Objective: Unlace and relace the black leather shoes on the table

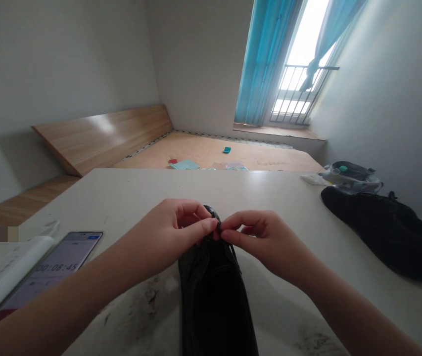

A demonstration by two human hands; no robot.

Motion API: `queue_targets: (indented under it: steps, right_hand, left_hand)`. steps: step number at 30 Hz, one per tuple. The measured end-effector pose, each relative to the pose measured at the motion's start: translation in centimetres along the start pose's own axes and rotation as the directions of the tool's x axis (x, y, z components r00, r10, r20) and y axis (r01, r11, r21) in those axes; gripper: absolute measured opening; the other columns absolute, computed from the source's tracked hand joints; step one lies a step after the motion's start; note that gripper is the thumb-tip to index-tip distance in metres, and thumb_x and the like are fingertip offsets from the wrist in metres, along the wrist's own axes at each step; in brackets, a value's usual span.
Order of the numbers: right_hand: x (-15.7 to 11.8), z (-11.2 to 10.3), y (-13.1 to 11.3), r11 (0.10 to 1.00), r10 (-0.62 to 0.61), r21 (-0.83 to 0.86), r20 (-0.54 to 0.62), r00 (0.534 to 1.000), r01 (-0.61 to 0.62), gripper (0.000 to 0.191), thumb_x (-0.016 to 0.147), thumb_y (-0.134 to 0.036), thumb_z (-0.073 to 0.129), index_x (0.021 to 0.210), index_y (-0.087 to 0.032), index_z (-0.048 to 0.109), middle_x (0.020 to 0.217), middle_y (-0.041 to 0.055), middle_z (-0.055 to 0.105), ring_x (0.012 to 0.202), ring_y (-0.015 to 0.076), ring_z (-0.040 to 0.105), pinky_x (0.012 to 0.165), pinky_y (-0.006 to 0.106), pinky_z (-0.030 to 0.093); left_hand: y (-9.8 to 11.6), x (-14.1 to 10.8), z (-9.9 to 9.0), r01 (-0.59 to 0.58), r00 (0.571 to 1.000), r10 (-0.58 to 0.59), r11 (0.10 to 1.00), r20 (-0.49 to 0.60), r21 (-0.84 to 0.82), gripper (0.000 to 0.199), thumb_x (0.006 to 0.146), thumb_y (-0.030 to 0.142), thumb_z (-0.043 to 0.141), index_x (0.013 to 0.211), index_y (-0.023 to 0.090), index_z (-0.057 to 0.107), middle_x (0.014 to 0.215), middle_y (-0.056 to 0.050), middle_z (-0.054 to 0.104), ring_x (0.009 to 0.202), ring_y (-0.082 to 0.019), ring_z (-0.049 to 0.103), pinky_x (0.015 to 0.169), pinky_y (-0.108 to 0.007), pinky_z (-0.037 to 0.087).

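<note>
A black shoe [214, 301] lies on the white table [151, 185] in front of me, its opening toward me and its toe pointing away. Over its laced front, my left hand [184, 227] pinches the dark lace between thumb and fingers. My right hand [255, 230] meets it from the other side, thumb and forefinger closed on the lace too. The fingertips of both hands nearly touch, and they hide most of the lace between them. A loose strand of lace hangs down the shoe's right side.
Another black shoe [385, 230] lies at the right, with a clear plastic bag [351, 177] behind it. A phone [66, 257] showing a timer and a white plastic packet [14, 272] are at the left. Beyond the table is a bed [203, 146] bearing small items.
</note>
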State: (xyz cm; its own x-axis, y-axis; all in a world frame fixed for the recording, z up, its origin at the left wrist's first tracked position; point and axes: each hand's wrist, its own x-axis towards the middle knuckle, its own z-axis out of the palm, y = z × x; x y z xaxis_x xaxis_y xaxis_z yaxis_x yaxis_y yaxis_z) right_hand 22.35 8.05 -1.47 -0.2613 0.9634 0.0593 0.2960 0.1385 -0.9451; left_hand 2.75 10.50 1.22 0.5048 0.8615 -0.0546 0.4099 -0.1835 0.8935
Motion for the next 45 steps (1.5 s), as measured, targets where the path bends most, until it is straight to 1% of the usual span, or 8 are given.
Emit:
queue_targets:
  steps: [5, 14, 19, 23, 33, 38, 42, 45]
  right_hand:
    - [0.5, -0.2, 0.4, 0.97, 0.111, 0.212, 0.044, 0.993, -0.118, 0.015, 0.071, -0.032, 0.076, 0.078, -0.019, 0.073, 0.077, 0.0024, 0.072, 0.071, 0.0153, 0.061, 0.069, 0.031, 0.047]
    - [0.5, -0.4, 0.2, 0.951, 0.091, 0.291, 0.062, 0.994, -0.105, 0.017, 0.07, -0.03, 0.08, 0.077, -0.018, 0.071, 0.077, 0.0004, 0.069, 0.073, 0.013, 0.059, 0.07, 0.027, 0.045]
    - [0.5, 0.2, 0.4, 0.98, 0.017, 0.195, 0.046, 0.999, -0.026, 0.012, 0.074, -0.028, 0.074, 0.079, -0.019, 0.069, 0.076, 0.0008, 0.067, 0.071, 0.0138, 0.058, 0.065, 0.028, 0.045]
    - [0.4, 0.6, 0.4, 0.998, -0.018, 0.057, -0.016, 1.0, 0.019, 0.01, 0.076, -0.03, 0.07, 0.079, -0.02, 0.068, 0.075, 0.0021, 0.067, 0.068, 0.0152, 0.057, 0.062, 0.03, 0.044]
    - [0.0, 1.1, 0.3, 0.995, -0.1, -0.033, -0.049, 0.994, 0.098, 0.005, 0.078, -0.025, 0.065, 0.078, -0.022, 0.061, 0.073, -0.0003, 0.06, 0.069, 0.0154, 0.054, 0.061, 0.03, 0.043]
    - [0.0, 1.2, -0.1, 0.997, -0.076, -0.015, -0.083, 0.994, 0.075, 0.016, 0.079, -0.03, 0.07, 0.088, -0.023, 0.059, 0.068, -0.0037, 0.059, 0.062, 0.0135, 0.052, 0.057, 0.028, 0.04]
    - [0.0, 1.2, 0.0, 0.998, -0.042, -0.045, -0.086, 0.995, 0.039, 0.016, 0.081, -0.033, 0.069, 0.075, -0.021, 0.06, 0.071, 0.0015, 0.068, 0.068, 0.0175, 0.058, 0.06, 0.031, 0.042]
    - [-0.2, 1.1, 0.1, 0.979, -0.138, -0.163, -0.105, 0.985, 0.12, 0.015, 0.083, -0.03, 0.069, 0.073, -0.022, 0.061, 0.072, 0.0008, 0.069, 0.067, 0.017, 0.057, 0.061, 0.031, 0.042]
  left_hand:
    - [-0.1, 0.3, -0.5, 0.041, 0.995, -0.031, 0.994, 0.097, -0.104, 0.019, 0.08, 0.037, 0.066, 0.081, 0.018, 0.069, 0.081, -0.001, 0.074, 0.079, -0.019, 0.065, 0.07, -0.029, 0.046]
    - [-1.1, 0.5, 0.1, 0.063, 0.997, -0.058, 0.992, 0.054, -0.109, 0.031, 0.077, 0.033, 0.066, 0.103, 0.017, 0.062, 0.084, -0.004, 0.077, 0.084, -0.022, 0.07, 0.072, -0.032, 0.049]
    - [-1.1, 0.7, 0.5, 0.033, 0.997, -0.033, 0.999, 0.067, 0.012, 0.023, 0.081, 0.035, 0.059, 0.079, 0.016, 0.071, 0.077, -0.004, 0.072, 0.072, -0.02, 0.062, 0.063, -0.029, 0.041]
    - [-0.9, 0.5, 0.7, 0.012, 0.998, -0.016, 0.998, 0.063, 0.055, 0.026, 0.082, 0.034, 0.054, 0.075, 0.016, 0.07, 0.07, -0.001, 0.065, 0.067, -0.017, 0.054, 0.059, -0.027, 0.036]
    - [-0.3, -0.3, 0.5, -0.041, 0.996, 0.026, 0.985, 0.089, 0.169, 0.027, 0.083, 0.039, 0.057, 0.069, 0.018, 0.065, 0.057, 0.004, 0.045, 0.059, -0.012, 0.039, 0.052, -0.026, 0.027]
    - [-0.6, 0.2, 0.8, -0.054, 0.998, 0.051, 0.989, 0.025, 0.14, 0.034, 0.086, 0.041, 0.055, 0.066, 0.017, 0.066, 0.055, 0.004, 0.042, 0.058, -0.012, 0.037, 0.053, -0.027, 0.025]
    - [-0.9, 0.6, 0.5, 0.03, 0.997, -0.03, 1.0, 0.068, 0.005, 0.037, 0.083, 0.048, 0.057, 0.068, 0.016, 0.066, 0.059, 0.002, 0.049, 0.06, -0.014, 0.042, 0.057, -0.027, 0.031]
    - [-1.2, 0.8, 0.3, 0.039, 0.995, -0.034, 0.998, 0.095, -0.051, 0.041, 0.083, 0.053, 0.057, 0.07, 0.015, 0.066, 0.063, 0.001, 0.054, 0.062, -0.015, 0.046, 0.059, -0.027, 0.034]
